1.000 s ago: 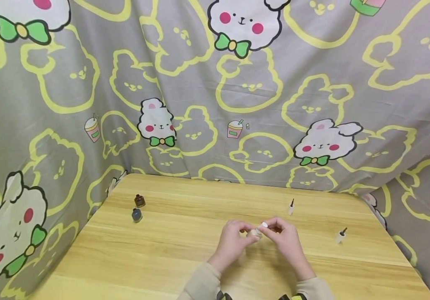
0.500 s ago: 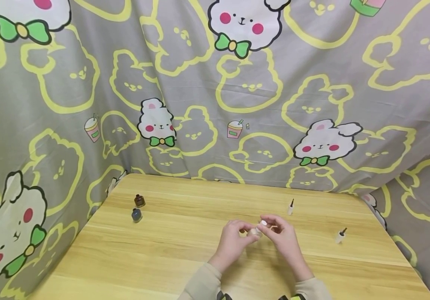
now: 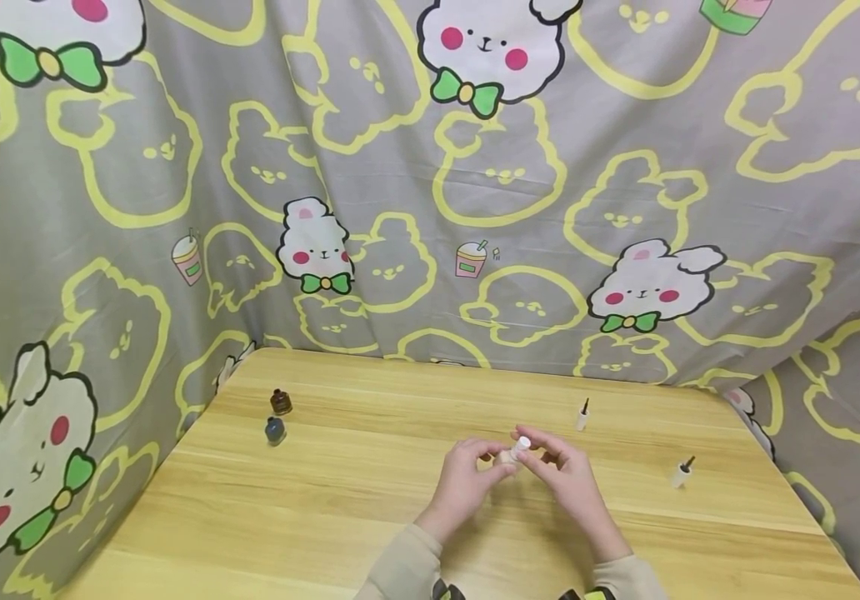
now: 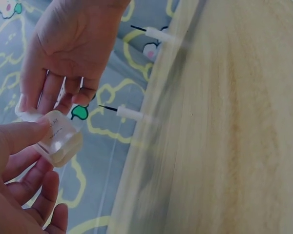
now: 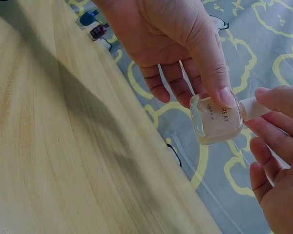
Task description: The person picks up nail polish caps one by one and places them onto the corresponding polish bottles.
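Note:
A small clear glass nail polish bottle (image 5: 216,122) with pale contents and printed lettering is held above the table, tilted. My left hand (image 3: 467,481) pinches its glass body between thumb and fingers. On its neck sits a white cap (image 5: 253,108), which my right hand (image 3: 567,475) pinches between thumb and fingertips. The cap points up and toward the right in the head view. In the left wrist view the bottle's flat side (image 4: 61,139) faces the camera, while the cap is mostly behind the fingers.
Two white caps with dark brushes pointing up, one farther back (image 3: 583,415) and one at the right (image 3: 682,472), stand on the wooden table (image 3: 287,517). Uncapped dark brown (image 3: 280,402) and blue (image 3: 274,431) polish bottles stand at the left. A patterned curtain (image 3: 400,183) surrounds the table.
The cap has tipped more upright and shifted slightly left and up in the head view, with the right fingers moving along with it. The left hand keeps its hold on the bottle.

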The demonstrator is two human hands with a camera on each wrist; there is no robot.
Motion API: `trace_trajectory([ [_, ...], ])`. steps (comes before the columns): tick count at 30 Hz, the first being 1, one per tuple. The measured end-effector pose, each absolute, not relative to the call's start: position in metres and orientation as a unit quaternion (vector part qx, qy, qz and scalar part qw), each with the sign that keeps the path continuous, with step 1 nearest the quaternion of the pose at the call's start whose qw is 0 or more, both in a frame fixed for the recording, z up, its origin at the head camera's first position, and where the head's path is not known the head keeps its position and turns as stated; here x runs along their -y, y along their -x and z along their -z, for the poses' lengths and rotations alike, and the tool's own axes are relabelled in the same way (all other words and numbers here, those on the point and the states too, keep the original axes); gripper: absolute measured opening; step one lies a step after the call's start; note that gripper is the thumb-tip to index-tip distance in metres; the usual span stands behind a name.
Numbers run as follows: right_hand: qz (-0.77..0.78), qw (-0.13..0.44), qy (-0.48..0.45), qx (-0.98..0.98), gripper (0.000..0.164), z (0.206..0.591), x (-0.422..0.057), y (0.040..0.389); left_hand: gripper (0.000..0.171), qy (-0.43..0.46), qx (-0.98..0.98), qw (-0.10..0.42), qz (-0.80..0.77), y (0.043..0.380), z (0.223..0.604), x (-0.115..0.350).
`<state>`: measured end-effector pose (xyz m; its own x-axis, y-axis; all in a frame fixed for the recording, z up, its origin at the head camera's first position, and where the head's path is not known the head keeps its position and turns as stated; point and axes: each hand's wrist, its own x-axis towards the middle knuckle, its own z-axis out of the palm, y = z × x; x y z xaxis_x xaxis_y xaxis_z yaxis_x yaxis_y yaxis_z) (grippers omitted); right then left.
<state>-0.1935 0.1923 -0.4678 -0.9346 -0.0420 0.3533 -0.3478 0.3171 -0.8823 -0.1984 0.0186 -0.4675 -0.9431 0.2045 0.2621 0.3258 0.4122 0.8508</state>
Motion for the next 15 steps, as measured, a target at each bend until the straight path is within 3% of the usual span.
trace_trajectory([
  [15, -0.585, 0.147, -0.062, 0.796, 0.014, 0.4686, -0.1865, 0.1929, 0.026, 0.164, 0.842, 0.078, 0.507, 0.1982, 0.4714, -0.0194],
])
